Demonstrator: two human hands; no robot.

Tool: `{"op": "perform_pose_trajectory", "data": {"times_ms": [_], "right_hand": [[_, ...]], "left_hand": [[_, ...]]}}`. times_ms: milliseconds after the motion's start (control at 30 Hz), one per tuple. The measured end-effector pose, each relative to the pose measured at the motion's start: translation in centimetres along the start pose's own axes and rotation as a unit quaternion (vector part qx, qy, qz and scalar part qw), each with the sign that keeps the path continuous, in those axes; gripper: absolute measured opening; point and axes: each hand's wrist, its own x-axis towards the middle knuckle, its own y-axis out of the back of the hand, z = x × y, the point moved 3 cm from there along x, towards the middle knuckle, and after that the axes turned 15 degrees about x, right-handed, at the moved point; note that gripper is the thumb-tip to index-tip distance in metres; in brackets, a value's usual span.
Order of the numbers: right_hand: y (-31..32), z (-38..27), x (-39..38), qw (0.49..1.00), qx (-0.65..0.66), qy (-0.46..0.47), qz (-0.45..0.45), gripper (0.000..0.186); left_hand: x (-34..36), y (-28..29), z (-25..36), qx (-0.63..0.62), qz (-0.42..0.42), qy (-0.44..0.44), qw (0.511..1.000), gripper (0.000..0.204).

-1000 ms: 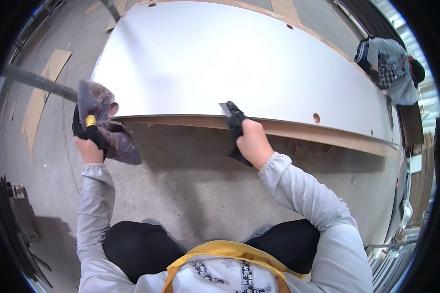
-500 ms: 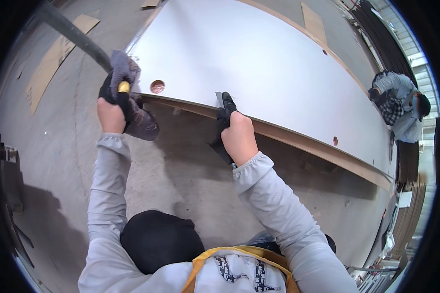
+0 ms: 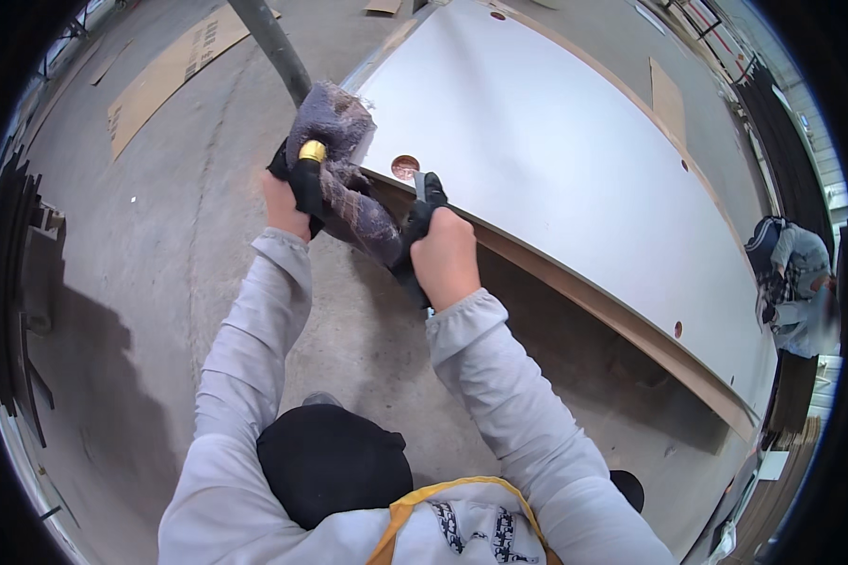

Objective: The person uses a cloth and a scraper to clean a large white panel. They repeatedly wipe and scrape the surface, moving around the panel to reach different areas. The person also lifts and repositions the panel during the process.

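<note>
A large white panel (image 3: pixel 546 169) with round holes lies in front of me. My left hand (image 3: pixel 297 193), in a black fingerless glove with yellow on one finger, is closed on a greyish-purple rag (image 3: pixel 334 127) at the panel's near left corner. The rag's lower end hangs toward my other hand. My right hand (image 3: pixel 441 240), also gloved in black, grips a flat-bladed scraper (image 3: pixel 419 185). Its metal blade shows at the panel's near edge, just beside a round hole (image 3: pixel 405 168); the handle is mostly hidden in my fist.
A grey metal pole (image 3: pixel 271 47) slants up behind the rag. Another person (image 3: pixel 796 282) bends at the panel's far right end. Flat cardboard (image 3: pixel 174 75) lies on the concrete floor at the left, and dark stacked boards (image 3: pixel 787 151) line the right.
My right hand with the scraper has come left along the panel's edge, close to the rag. The view has shifted, so the panel sits farther right. The other person bends lower.
</note>
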Motion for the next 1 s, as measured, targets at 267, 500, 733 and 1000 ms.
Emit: {"op": "perform_pose_trajectory", "data": {"times_ms": [267,500,733,1000], "right_hand": [[0.4,1.3,0.6,0.999,0.005,0.013,0.041,0.008],[-1.9,0.7,1.6,0.988,0.142,0.009,0.051,0.010],[-3.7,0.7,2.2,0.988,0.135,0.035,0.063,0.011],[-4.9,0.3,2.5,0.989,0.139,0.028,0.041,0.008]], "left_hand": [[-1.1,0.3,-2.8,-0.207,0.033,0.072,0.975,0.026],[-1.0,0.3,-3.5,-0.176,0.059,0.067,0.980,0.027],[-1.0,0.1,-3.3,-0.130,0.097,0.045,0.986,0.023],[-1.6,-0.1,-3.9,-0.159,0.163,0.107,0.968,0.022]]}}
